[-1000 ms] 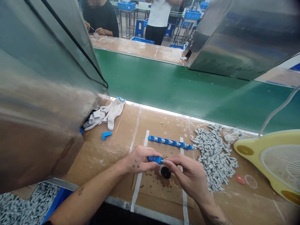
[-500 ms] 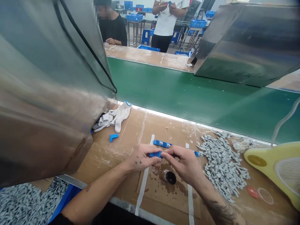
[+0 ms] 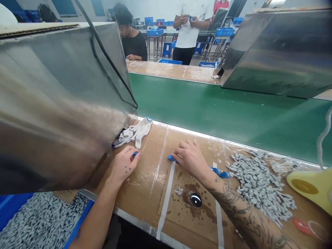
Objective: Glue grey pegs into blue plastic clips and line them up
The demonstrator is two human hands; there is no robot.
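Note:
My left hand (image 3: 126, 164) is at the left of the cardboard-covered bench, beside the white gloves. Its thumb and fingers close on a small blue plastic piece (image 3: 135, 154), mostly hidden by the hand. My right hand (image 3: 190, 158) reaches across the taped area with its fingers curled down over a row of blue plastic blocks (image 3: 221, 173). The left end of that row shows at the fingertips; its middle is behind the hand and wrist. A small round container with a shiny black top (image 3: 196, 200) stands on the wet-spotted cardboard below my right hand.
A heap of small grey parts (image 3: 259, 186) lies to the right, near a yellow device (image 3: 308, 185). White gloves (image 3: 140, 131) rest by the metal housing (image 3: 64, 114). A green conveyor belt (image 3: 207, 103) runs behind the bench. Two people are across it. A blue bin (image 3: 80, 221) holds grey parts.
My hands have separated from the blue block they held together. The left has moved left onto the loose blue piece; the right has moved up over the row. The view has shifted.

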